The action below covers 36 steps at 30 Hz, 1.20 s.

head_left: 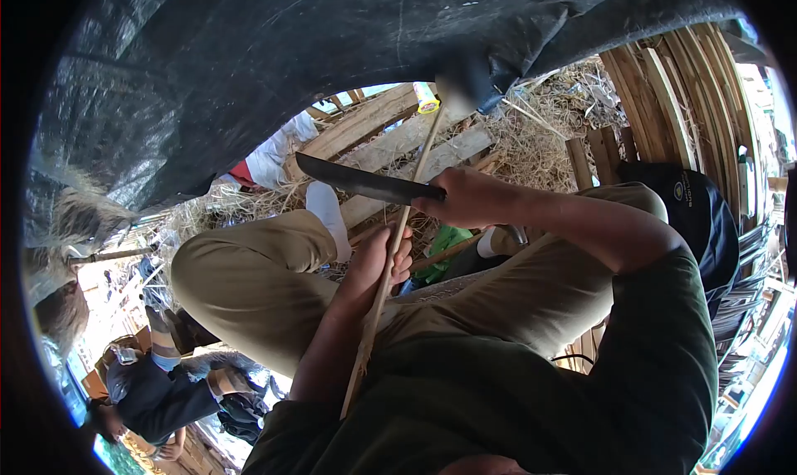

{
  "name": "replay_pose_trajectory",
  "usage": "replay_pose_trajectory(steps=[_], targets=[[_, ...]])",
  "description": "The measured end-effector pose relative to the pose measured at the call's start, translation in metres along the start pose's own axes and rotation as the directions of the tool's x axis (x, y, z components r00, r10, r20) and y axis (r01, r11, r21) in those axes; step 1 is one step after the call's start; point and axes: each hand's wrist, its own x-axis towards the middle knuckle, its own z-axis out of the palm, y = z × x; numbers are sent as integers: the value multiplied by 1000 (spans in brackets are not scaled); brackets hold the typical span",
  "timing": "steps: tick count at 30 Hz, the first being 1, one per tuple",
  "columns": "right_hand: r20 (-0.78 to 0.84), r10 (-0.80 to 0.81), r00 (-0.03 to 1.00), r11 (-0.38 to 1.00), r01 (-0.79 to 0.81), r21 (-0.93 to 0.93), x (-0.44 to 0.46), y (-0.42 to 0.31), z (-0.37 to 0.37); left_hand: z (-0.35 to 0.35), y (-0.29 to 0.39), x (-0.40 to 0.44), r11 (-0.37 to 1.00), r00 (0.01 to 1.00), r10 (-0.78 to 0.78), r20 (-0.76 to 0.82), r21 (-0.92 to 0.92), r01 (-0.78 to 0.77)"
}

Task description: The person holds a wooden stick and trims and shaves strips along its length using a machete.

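Observation:
A long thin wooden strip (382,297) slants from my chest up past my knees. My left hand (375,262) is closed round it at about mid-length, fingers wrapped on its right side. Above, my right hand (471,197) grips the handle end of a large dark knife (357,180). The knife's broad blade points to the upper left and crosses the strip just above my left hand. Most of the handle is hidden in my right fist. The strip's top end is blurred near a dark, hazy shape.
Dark plastic sheeting (249,43) hangs overhead. Wooden boards (365,131) and straw (531,143) lie ahead. Stacked planks (689,102) and a black bag (685,218) are at right. A green plastic bag (448,247) lies between my legs. Another person in dark clothing (162,396) is at lower left.

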Motion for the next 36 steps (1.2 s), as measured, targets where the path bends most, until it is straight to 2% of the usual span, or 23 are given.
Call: replay_pose_trajectory(steps=[2,5,7,9,11,14,18,23,30,36], targets=[[-71,-122,990,992,119,-45,-3,13,-4,-4,-2,-2,998,999,-34,-14,-58,33],[-200,-267,943,959,240,-150,-3,32,-9,-5,2,-14,993,992,-92,87,-63,98],[-261,-323,910,936,266,-230,-5,39,-13,0,4,-18,988,984,-119,136,-83,131],[-297,-354,887,913,260,-314,-10,39,-21,15,7,-27,995,994,-77,74,-51,81],[-295,-330,897,912,222,-345,-26,32,-33,22,9,-35,999,997,-49,66,22,47],[-329,-364,871,891,223,-396,-29,37,-41,37,13,-44,961,994,-8,-106,273,37],[-388,-447,806,842,234,-485,-39,40,-46,47,18,-44,965,978,-51,-204,243,101],[-375,-441,815,836,222,-502,-45,39,-51,30,19,-33,949,966,-77,-249,278,147],[-385,-493,781,813,256,-522,-51,43,-50,18,33,-36,874,929,-45,-367,437,215],[-362,-509,781,789,255,-559,-59,42,-53,4,49,-24,852,923,-110,-369,443,279]])
